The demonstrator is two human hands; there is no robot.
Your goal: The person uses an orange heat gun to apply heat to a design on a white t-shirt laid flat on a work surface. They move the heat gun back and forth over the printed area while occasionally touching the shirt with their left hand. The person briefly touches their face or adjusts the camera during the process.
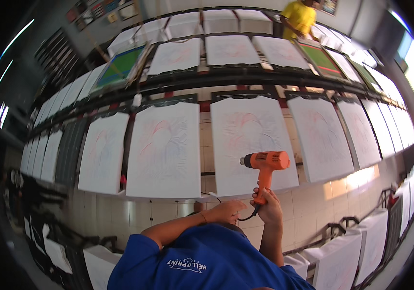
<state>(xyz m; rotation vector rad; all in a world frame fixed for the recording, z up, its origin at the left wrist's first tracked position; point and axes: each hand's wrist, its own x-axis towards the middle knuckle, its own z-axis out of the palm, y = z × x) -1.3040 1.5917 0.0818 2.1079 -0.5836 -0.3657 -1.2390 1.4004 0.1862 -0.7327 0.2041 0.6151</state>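
An orange heat gun [267,162] is gripped by its handle in my right hand [269,209], its black and metal nozzle turned to the left. It is held up over the lower right part of a white shirt panel [236,150] that carries faint red and blue line printing. From the handle's base the black cord [248,218] loops to my left hand [227,211], whose curled fingers close around it. A short bit of cord also shows above that hand. To the left lies another white printed panel [163,150], which neither hand touches.
More printed white panels [320,135] lie on dark pallets in long rows. Screen frames with green mesh [122,65] rest on the far row. A person in a yellow shirt [299,20] stands at the back right. Behind me, further pallets [340,256] hold white cloth.
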